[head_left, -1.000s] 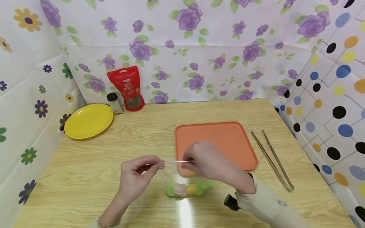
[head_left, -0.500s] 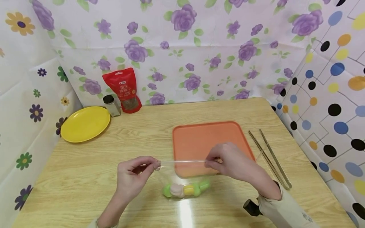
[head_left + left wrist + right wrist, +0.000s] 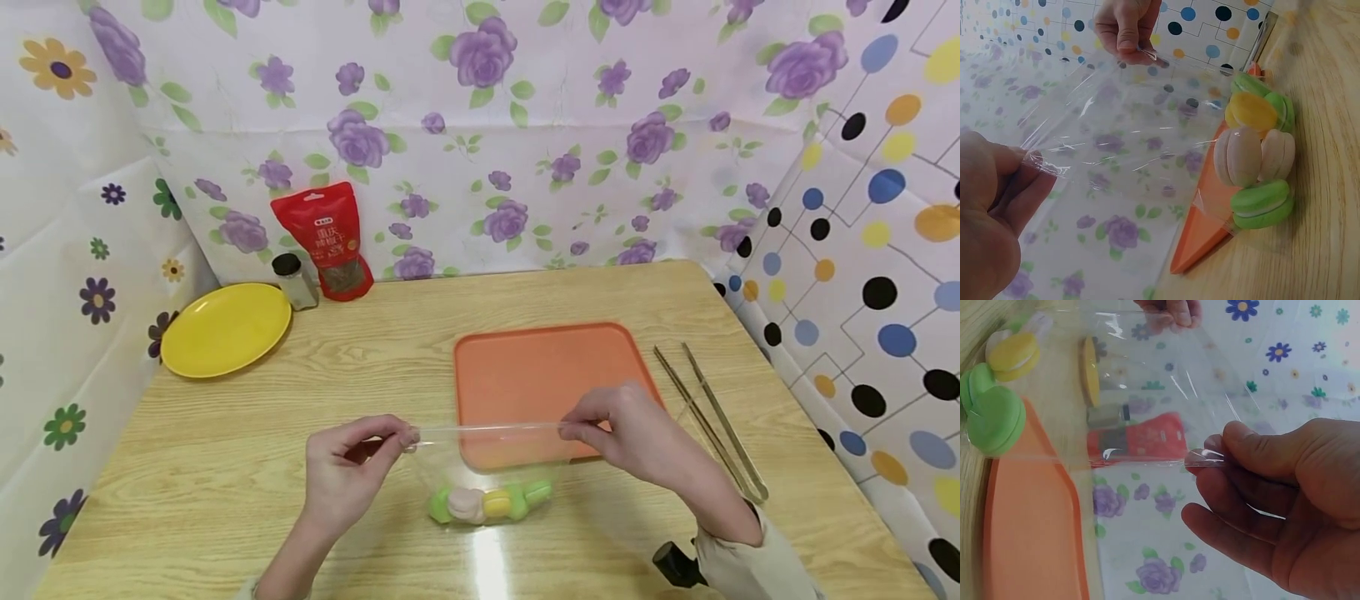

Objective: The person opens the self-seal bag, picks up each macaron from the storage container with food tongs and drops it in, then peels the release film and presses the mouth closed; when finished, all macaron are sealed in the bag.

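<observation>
A clear plastic bag (image 3: 487, 454) hangs upright between both hands, its top edge stretched level. My left hand (image 3: 348, 467) pinches one top corner between thumb and fingers. At the opposite corner my right hand (image 3: 626, 433) pinches the edge in the same way, as the right wrist view also shows. Several macarons lie along the bottom of the bag, down by the table: green macarons (image 3: 1262, 205), pale pinkish macarons (image 3: 1238, 156) and a yellow macaron (image 3: 1015, 356). Behind the bag lies an orange tray (image 3: 551, 367), partly seen through the plastic.
Metal tongs (image 3: 723, 425) lie right of the tray. At the back left are a yellow plate (image 3: 225, 329), a black-capped shaker jar (image 3: 296, 283) and a red pouch (image 3: 327, 237). Patterned cloth walls (image 3: 510, 142) enclose the wooden table (image 3: 225, 467).
My right hand has moved to the right along the bag's top edge, away from the left hand. The left hand has kept its corner, and the edge now spans wider.
</observation>
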`<control>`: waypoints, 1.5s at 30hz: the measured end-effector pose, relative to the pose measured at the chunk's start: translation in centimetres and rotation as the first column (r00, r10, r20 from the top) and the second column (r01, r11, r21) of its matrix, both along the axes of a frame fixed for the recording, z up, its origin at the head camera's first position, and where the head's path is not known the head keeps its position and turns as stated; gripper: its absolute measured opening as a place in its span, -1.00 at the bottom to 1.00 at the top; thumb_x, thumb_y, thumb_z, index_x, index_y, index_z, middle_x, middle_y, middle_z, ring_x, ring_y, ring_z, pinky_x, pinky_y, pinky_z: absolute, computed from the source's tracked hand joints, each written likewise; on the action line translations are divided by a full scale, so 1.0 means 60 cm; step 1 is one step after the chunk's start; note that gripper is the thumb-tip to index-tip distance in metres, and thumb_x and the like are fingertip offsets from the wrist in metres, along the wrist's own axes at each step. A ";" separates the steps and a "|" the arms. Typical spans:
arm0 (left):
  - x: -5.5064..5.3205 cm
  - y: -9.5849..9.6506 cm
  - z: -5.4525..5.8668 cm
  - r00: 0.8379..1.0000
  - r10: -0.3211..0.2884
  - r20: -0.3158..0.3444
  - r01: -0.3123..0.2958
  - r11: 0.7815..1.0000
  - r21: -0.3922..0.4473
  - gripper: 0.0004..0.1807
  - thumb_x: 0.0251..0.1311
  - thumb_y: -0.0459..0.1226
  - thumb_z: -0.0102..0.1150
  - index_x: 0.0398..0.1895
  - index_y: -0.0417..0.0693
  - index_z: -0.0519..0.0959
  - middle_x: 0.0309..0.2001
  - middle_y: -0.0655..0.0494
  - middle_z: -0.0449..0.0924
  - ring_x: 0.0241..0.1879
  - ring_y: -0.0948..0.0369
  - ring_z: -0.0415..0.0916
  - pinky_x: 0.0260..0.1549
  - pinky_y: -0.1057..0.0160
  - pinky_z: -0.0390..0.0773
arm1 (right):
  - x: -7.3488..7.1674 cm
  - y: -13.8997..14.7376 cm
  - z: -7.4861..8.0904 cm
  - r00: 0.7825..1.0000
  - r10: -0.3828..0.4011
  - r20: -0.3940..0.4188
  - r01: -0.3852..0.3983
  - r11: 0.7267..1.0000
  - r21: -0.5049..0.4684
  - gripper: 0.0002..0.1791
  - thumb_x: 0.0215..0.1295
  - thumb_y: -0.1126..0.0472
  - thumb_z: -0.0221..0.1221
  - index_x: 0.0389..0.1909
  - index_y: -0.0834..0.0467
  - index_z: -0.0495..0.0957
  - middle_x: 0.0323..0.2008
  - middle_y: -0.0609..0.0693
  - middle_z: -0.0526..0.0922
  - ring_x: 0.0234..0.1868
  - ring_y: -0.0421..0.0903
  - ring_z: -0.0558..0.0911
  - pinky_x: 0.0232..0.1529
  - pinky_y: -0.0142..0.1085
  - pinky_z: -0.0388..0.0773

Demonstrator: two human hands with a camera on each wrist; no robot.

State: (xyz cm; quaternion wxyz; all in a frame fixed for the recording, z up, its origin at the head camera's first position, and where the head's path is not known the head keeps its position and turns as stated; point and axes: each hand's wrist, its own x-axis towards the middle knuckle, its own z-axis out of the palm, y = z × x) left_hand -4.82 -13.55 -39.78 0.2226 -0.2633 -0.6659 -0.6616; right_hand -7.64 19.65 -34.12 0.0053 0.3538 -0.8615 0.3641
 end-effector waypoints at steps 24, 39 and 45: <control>0.007 -0.011 0.018 0.999 0.030 0.037 -0.026 0.995 -0.100 -0.86 0.31 -0.69 0.01 -0.25 -0.36 0.41 -0.32 -0.24 0.72 -0.30 0.14 0.74 -0.33 0.15 0.71 | -0.015 -0.024 -0.002 0.989 0.014 -0.146 -0.054 0.960 -0.273 -0.77 0.25 0.50 0.29 -0.19 0.14 0.76 -0.31 -0.07 0.77 -0.38 -0.21 0.71 -0.50 -0.41 0.57; -0.025 -0.074 0.052 0.985 0.175 0.012 -0.173 0.980 -0.100 -0.83 0.31 -0.68 0.03 -0.15 -0.48 0.59 -0.25 -0.18 0.73 -0.34 0.20 0.73 -0.35 0.26 0.70 | -0.075 -0.117 -0.016 0.996 0.075 -0.048 -0.088 0.869 -0.486 -0.83 0.33 0.53 0.20 -0.17 0.34 0.72 -0.40 0.08 0.75 -0.44 -0.02 0.75 -0.43 -0.26 0.71; -0.040 -0.100 0.054 0.972 0.184 0.150 -0.175 0.982 -0.067 -0.87 0.37 -0.60 0.02 -0.14 -0.54 0.56 -0.26 -0.11 0.74 -0.49 0.20 0.69 -0.61 0.29 0.66 | -0.091 -0.144 -0.022 0.936 0.158 0.315 0.026 0.860 -0.509 -0.81 0.46 0.34 0.16 -0.04 0.30 0.69 -0.37 0.14 0.71 -0.41 0.12 0.72 -0.42 -0.11 0.72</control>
